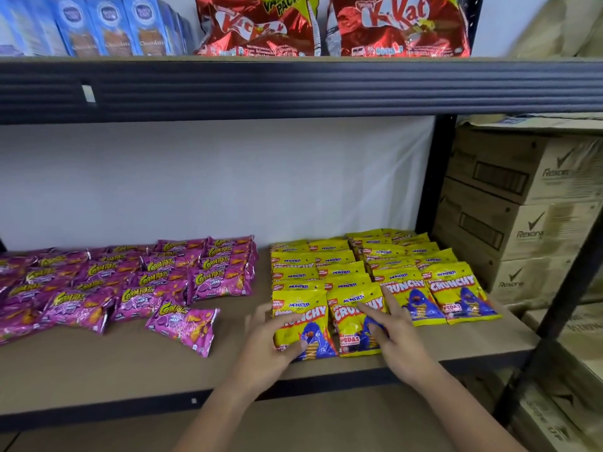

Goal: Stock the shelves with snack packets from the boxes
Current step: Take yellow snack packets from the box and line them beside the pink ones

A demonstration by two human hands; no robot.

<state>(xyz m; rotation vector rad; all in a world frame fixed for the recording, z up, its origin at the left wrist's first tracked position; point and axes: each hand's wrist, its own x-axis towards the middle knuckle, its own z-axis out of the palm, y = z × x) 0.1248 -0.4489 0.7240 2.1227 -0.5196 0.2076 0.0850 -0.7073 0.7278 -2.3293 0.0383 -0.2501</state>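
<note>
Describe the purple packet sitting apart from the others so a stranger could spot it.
On the lower shelf, find the purple Cornitoz packets at left. One packet lies alone nearest the front edge, skewed, beside the yellow packets.

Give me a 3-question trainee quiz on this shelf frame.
1. True or false: the purple packets lie right of the yellow packets.
2. What does the left hand grip? A) front yellow packet B) KitKat bag C) box
3. The right hand rests on the second front packet with fingers ____.

Key: 1 false; 2 A; 3 straight.
</note>
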